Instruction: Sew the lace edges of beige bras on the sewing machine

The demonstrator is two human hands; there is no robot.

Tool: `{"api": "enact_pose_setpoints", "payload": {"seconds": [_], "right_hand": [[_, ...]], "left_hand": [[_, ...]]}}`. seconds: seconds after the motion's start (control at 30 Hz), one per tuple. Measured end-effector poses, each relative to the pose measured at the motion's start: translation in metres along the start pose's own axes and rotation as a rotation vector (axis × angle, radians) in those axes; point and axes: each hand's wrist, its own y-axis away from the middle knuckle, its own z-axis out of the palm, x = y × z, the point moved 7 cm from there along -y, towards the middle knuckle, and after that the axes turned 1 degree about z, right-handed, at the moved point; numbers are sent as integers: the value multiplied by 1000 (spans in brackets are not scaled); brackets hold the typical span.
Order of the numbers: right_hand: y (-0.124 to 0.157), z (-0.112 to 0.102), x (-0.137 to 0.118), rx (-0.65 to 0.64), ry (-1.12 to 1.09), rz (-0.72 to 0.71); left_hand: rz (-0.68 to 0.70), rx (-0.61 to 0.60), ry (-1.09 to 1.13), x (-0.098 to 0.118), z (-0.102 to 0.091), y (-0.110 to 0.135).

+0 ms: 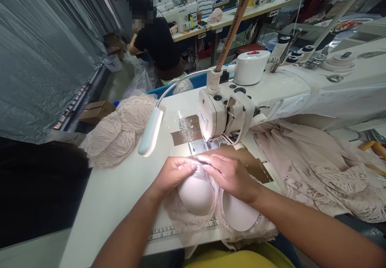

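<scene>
A pale pink lace bra (pixel 197 195) with moulded cups lies at the front of the sewing table, just before the needle area of a white sewing machine (pixel 211 113). My left hand (pixel 176 173) pinches the upper edge of the left cup between thumb and fingers. Close beside it, my right hand (pixel 230 173) grips the same edge from the other side, its fingers bent over the fabric. The second cup hangs partly under my right forearm. Both sets of fingertips are near the lit presser foot (pixel 212 143); the exact seam between them is hidden.
A lamp (pixel 151 133) on a bendable neck hangs left of the machine head. Stacked lace cups (pixel 116 133) sit at the table's left edge. Beige lace fabric (pixel 313 171) is heaped on the right. A printed ruler (pixel 164 233) runs along the front. A person (pixel 159 42) sits beyond.
</scene>
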Motion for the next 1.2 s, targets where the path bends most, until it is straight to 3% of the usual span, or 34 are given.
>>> {"api": "enact_pose_setpoints", "payload": {"seconds": [0.23, 0.5, 0.87, 1.07, 1.2], "right_hand": [[-3, 5, 6, -116, -73, 159], [0, 16, 1, -114, 157, -36], [-5, -1, 7, -105, -25, 150], [0, 13, 5, -174, 32, 35], [0, 12, 5, -160, 66, 60]], "left_hand": [[17, -4, -97, -2, 2, 0], [12, -11, -225, -3, 6, -3], [1, -6, -257, -4, 2, -3], [14, -34, -251, -5, 3, -4], [26, -56, -258, -4, 5, -4]]}}
